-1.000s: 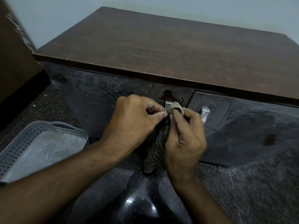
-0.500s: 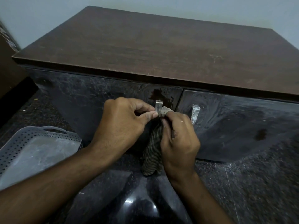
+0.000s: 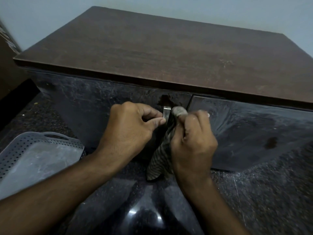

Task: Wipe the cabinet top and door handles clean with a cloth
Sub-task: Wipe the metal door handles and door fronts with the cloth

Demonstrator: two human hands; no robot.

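A low cabinet with a brown wooden top (image 3: 169, 53) and dark glossy doors (image 3: 254, 133) stands in front of me. A metal handle (image 3: 166, 112) sits on the left door near the middle seam. My left hand (image 3: 128, 129) pinches that handle with thumb and forefinger. My right hand (image 3: 193, 141) grips a striped cloth (image 3: 160, 160), with one cloth-wrapped fingertip raised just right of the handle. The cloth's loose end hangs down to the floor. The right door's handle is almost wholly hidden behind my right hand.
A grey perforated plastic basket (image 3: 20, 150) lies on the dark speckled floor (image 3: 271, 192) at the left. A brown panel (image 3: 6, 68) stands at the far left. A pale wall (image 3: 220, 9) rises behind the cabinet.
My right hand with the cloth has shifted right, off the left handle and in front of the right one. My left hand keeps its pinch on the left handle.
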